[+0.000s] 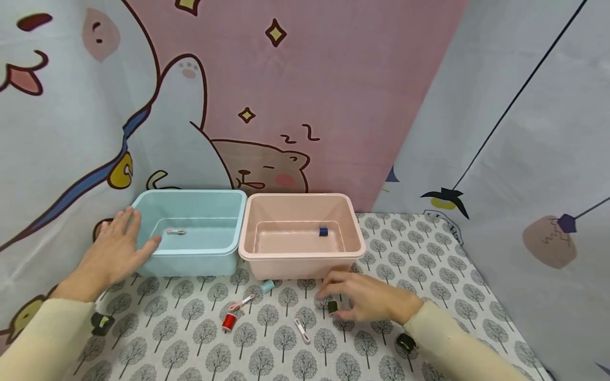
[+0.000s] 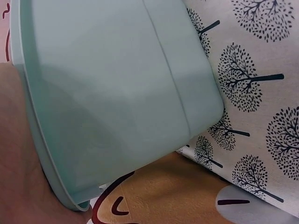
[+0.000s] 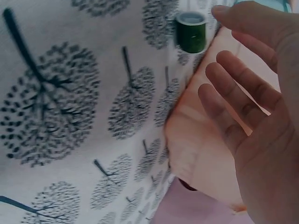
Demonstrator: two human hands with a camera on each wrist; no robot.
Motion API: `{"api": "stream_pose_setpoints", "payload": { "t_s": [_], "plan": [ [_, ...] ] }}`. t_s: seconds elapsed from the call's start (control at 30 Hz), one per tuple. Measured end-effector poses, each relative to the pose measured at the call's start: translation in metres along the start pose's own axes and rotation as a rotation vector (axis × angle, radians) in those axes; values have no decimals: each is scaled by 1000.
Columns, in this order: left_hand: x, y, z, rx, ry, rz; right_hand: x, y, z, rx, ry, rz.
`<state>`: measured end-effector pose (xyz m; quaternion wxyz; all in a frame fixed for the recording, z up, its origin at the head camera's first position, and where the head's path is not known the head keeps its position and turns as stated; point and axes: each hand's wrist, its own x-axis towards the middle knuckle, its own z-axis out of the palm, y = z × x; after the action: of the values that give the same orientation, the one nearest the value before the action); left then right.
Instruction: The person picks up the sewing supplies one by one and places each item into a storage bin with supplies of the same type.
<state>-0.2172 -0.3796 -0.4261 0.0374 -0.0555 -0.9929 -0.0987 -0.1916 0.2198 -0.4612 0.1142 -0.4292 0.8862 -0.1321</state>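
My left hand (image 1: 111,251) rests on the left rim of the light blue plastic bin (image 1: 190,265), fingers extended and thumb over the front corner. The left wrist view shows the bin's side wall (image 2: 107,93) with the hand's edge against its rim. In front of the pink bin (image 1: 305,268), my right hand (image 1: 364,296) hovers around a dark green thread spool (image 1: 332,307), thumb and fingers apart on either side of it. In the right wrist view the green spool (image 3: 191,35) stands upright on the cloth, just beyond the parted fingertips, with nothing held.
Inside the pink bin lies a dark blue spool (image 1: 323,232); the blue bin holds a small pale clip-like thing (image 1: 176,232). On the tree-print cloth lie a red spool (image 1: 229,321), a light blue spool (image 1: 267,286), a pinkish clip-like thing (image 1: 241,302) and a white one (image 1: 302,331).
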Motion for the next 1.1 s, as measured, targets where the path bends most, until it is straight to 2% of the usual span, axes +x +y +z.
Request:
{"api": "stream_pose_setpoints", "payload": {
  "t_s": [0.17, 0.43, 0.7, 1.1],
  "plan": [
    [1, -1, 0, 0, -1, 1, -3, 6, 7, -1, -32, 35],
    [1, -2, 1, -9, -3, -1, -4, 13, 15, 19, -54, 33],
    [1, -2, 0, -12, -4, 0, -2, 18, 21, 51, -27, -24],
    [1, -2, 1, -5, -5, 3, -5, 16, 18, 56, 17, -47]
  ]
}}
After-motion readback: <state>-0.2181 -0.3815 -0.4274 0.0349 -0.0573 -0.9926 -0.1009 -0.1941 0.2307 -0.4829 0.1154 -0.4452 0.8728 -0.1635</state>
